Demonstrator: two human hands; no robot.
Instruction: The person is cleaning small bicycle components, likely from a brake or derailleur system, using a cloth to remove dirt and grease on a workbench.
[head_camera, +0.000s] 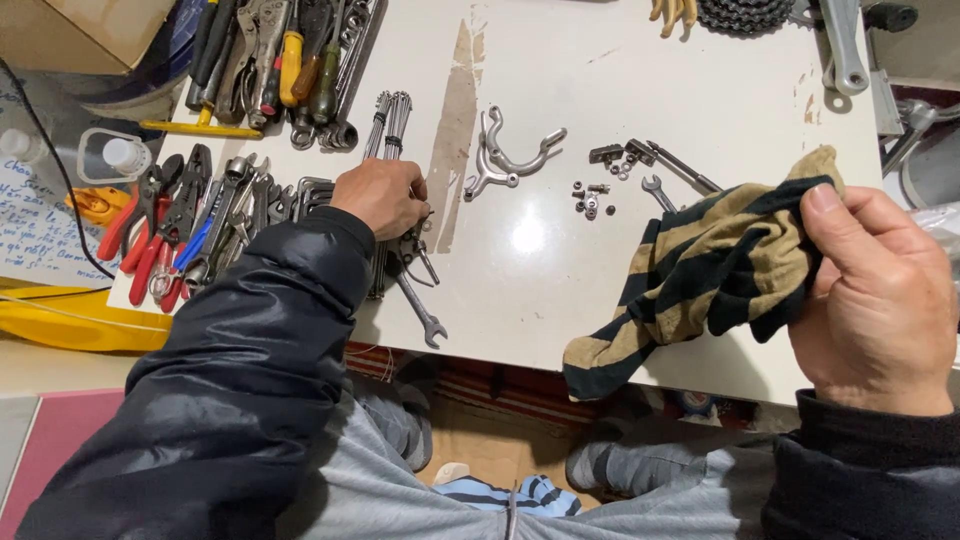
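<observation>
A white table (620, 70) fills most of the view, scuffed and stained with a brown streak near its middle. Over its near right edge hangs a striped rag (700, 265) in black and tan, and the right hand (875, 300) is closed on the rag's upper right corner, thumb pressed on top. The left hand (383, 195) lies curled, knuckles up, over a cluster of spanners (415, 300) at the near left of the table, its fingers closed around small metal parts that I cannot make out. Left of it sit red-handled pliers (150, 235) among other hand tools. Beyond the left hand lies a curved metal bracket (510, 155), and further right small nuts and bolts (595, 195) are scattered.
</observation>
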